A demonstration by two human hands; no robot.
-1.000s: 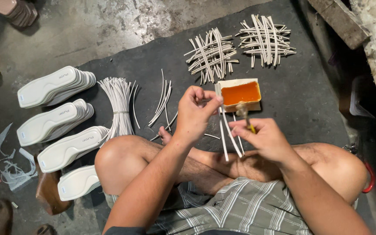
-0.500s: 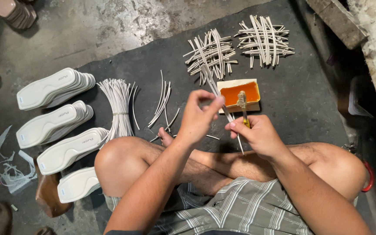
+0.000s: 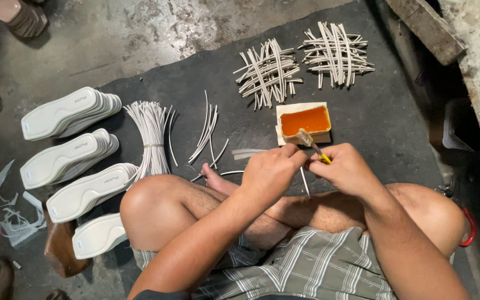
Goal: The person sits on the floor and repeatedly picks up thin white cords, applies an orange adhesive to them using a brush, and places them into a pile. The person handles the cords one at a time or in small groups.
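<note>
**Inspector:** Begin nearest the camera.

**Assistant:** The person sits cross-legged on a dark mat (image 3: 395,116), bare knees spread, in plaid shorts (image 3: 306,266). Both forearms reach forward and the hands meet above the shins.

**Inspector:** Left hand?

**Assistant:** The left hand (image 3: 270,175) is curled nearly into a fist, thumb and forefinger pinched together at the tip. I cannot tell for certain what it pinches; a thin white strip (image 3: 304,182) shows just below, between the two hands.

**Inspector:** Right hand?

**Assistant:** The right hand (image 3: 346,169) is closed round a small brush (image 3: 312,144) with a yellow handle. The bristle end points up and away, over the near edge of the glue tray (image 3: 305,121).

**Inspector:** Describe the tray.

**Assistant:** A shallow rectangular tray of orange adhesive, on the mat just beyond the hands.

**Inspector:** To the left?

**Assistant:** Loose white strips (image 3: 209,130) lie scattered near the left knee. Beside them sits a tied bundle of strips (image 3: 151,133), fanned at the top. Further left, four stacks of white insoles (image 3: 70,111) are ranged along the mat's edge and the concrete floor.

**Inspector:** Farthest back?

**Assistant:** Two crosshatched piles of strips: one (image 3: 268,72) beyond the tray, the other (image 3: 337,53) to its right. At the top left corner, another person's sandalled foot (image 3: 20,16) is on the concrete.
</note>
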